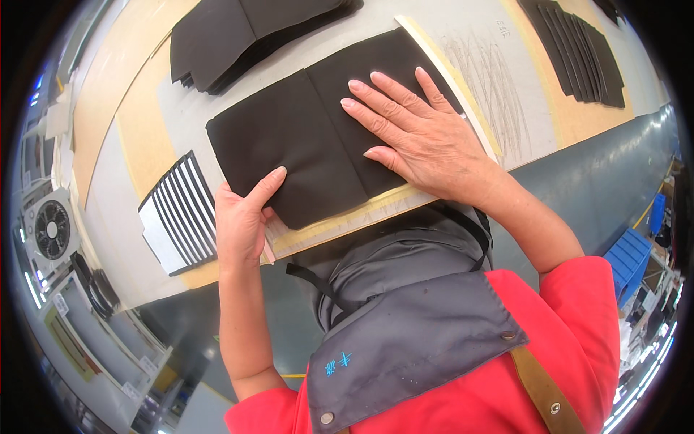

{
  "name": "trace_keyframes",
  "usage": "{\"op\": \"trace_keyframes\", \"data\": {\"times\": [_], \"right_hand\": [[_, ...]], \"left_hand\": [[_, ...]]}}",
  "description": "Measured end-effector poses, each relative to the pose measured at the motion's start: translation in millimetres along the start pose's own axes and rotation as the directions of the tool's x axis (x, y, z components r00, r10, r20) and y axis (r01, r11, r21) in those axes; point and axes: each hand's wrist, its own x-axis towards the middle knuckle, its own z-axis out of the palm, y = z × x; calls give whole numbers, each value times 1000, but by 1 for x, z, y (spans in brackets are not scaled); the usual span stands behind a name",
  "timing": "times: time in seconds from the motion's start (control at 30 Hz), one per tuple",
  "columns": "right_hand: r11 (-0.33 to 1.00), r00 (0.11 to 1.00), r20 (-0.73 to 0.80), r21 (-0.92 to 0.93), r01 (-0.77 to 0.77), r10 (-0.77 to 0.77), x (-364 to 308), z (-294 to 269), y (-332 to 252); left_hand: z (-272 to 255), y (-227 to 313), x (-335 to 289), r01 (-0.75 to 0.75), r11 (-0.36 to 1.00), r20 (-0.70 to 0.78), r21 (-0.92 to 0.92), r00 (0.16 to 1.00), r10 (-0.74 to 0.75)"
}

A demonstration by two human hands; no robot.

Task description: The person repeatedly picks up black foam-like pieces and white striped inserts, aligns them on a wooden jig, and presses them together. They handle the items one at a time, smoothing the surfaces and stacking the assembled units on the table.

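Note:
A large black panel (275,137) of smooth, flexible sheet, with a line down its middle, lies on the table in front of me. At its near left corner my left hand (243,220) pinches the edge, thumb on top and fingers mostly hidden beneath. The sheet dimples slightly by that thumb. My right hand (423,137) rests flat on the panel's right half, fingers stretched out and a little apart. Along the panel's right side runs a pale strip (473,134) on the table.
Beyond the panel is a stack of similar black panels (217,40). Fanned black pieces (575,54) lie far right; overlapping black-and-white pieces (181,217) lie left. The table (499,94) carries yellow tape and pencil marks. A fan (52,228) stands left, a blue crate (627,257) right.

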Motion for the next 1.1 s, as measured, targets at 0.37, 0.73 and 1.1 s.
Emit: {"op": "trace_keyframes", "data": {"times": [0.37,0.73,1.1], "right_hand": [[999,1000,10,-40,-20,20,-2,-7,-7],[981,975,160,145,129,-152,-8,-5,-38],[988,968,201,63,139,-149,-5,-10,-40]], "left_hand": [[4,2,-1,14,1000,-15,6,1000,-14],[2,8,-2,38,998,21,57,999,-40],[-35,27,11,-33,942,197,334,980,-36]]}}
